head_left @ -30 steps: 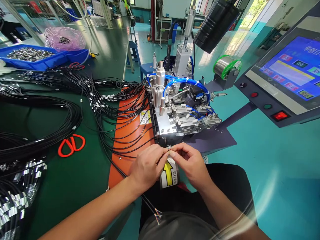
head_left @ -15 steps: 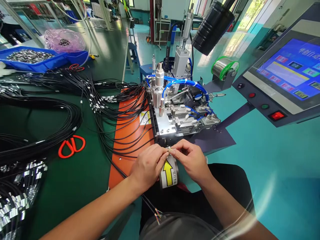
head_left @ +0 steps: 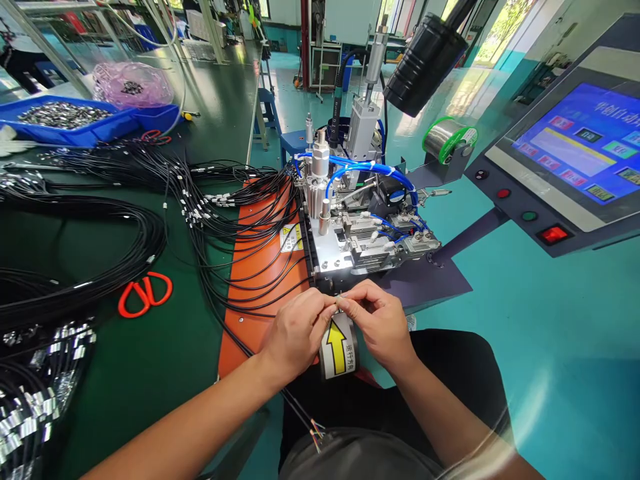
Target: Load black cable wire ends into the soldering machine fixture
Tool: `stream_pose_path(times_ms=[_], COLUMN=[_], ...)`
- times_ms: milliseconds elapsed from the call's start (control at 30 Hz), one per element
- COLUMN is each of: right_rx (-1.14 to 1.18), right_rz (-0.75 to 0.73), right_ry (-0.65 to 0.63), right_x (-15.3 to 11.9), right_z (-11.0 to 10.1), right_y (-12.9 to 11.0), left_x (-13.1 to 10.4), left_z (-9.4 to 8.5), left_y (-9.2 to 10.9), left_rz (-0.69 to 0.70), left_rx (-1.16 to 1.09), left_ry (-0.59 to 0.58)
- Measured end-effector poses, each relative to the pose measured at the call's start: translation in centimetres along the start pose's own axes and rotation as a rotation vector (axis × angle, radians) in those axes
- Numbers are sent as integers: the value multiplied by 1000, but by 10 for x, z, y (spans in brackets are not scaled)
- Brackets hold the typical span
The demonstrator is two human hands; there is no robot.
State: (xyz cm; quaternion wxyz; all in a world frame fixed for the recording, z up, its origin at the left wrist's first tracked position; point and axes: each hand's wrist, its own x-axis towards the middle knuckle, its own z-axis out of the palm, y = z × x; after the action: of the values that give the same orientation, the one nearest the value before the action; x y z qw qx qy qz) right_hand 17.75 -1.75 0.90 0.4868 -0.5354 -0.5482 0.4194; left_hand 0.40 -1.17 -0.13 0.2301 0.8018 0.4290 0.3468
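Observation:
My left hand (head_left: 300,330) and my right hand (head_left: 381,323) meet fingertip to fingertip at the front edge of a soldering machine (head_left: 360,227). Both are closed in a pinch, and what lies between the fingers is too small and covered to name. Just below them is a round drum (head_left: 340,347) with a yellow arrow label. Black cables (head_left: 250,293) run over an orange plate (head_left: 245,330) left of my left hand. Two cable ends with bare coloured wires (head_left: 316,430) hang over my lap.
Red-handled scissors (head_left: 145,295) lie on the green table (head_left: 165,373) among bundled black cables (head_left: 145,233). A blue tray (head_left: 90,133) of small metal parts stands at the back left. A solder spool (head_left: 450,140) and a control screen (head_left: 585,140) are on the right.
Both hands stay pinched together at the same place. Only a slight shift of the whole view shows.

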Motion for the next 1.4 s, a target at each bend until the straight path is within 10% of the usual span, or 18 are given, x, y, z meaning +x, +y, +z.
stream_pose_path(times_ms=[200, 800, 1400], right_rx=[-21, 361, 181], right_rz=[3, 119, 135], right_ry=[-110, 93, 141], right_x=[6, -3, -13], right_z=[-10, 20, 5], right_y=[-3, 7, 11], left_x=[3, 4, 4], left_z=[-2, 0, -3], left_y=[1, 13, 2], left_rz=[22, 60, 124], left_rx=[-11, 56, 149], left_ry=[1, 120, 41])
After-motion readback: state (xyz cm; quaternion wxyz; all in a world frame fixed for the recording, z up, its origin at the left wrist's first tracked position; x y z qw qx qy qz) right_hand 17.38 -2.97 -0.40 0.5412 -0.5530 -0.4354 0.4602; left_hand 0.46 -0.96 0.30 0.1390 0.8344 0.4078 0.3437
